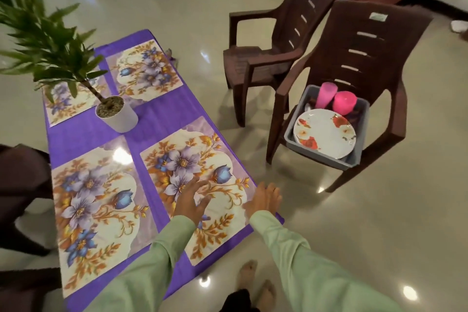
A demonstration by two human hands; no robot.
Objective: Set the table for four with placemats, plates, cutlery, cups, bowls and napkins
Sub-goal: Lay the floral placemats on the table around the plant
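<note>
Head view, writing: we find one pale sticker (pixel 378 17) on the nearer chair (pixel 367 58), too blurred to read.
Placemats: we count four on the purple tabletop (pixel 83 134): near right placemat (pixel 222 225), near left (pixel 96 210), far right (pixel 147 71), far left (pixel 65 106).
Left hand (pixel 192 200): over the near right placemat, fingers straight and spread, grip holding nothing.
Right hand (pixel 266 200): at that mat's right edge, fingers straight, grip holding nothing.
Tub (pixel 353 162): one, on the nearer chair's seat; we see one flowered plate (pixel 324 134) and two pink cups (pixel 326 95) (pixel 344 104).
Chairs: two at the right, the farther chair (pixel 273 33) behind.
Plant pot (pixel 117 115): one, between the mats.

Lt-green long sleeves (pixel 304 261) both arms; bare feet (pixel 249 275).
</note>
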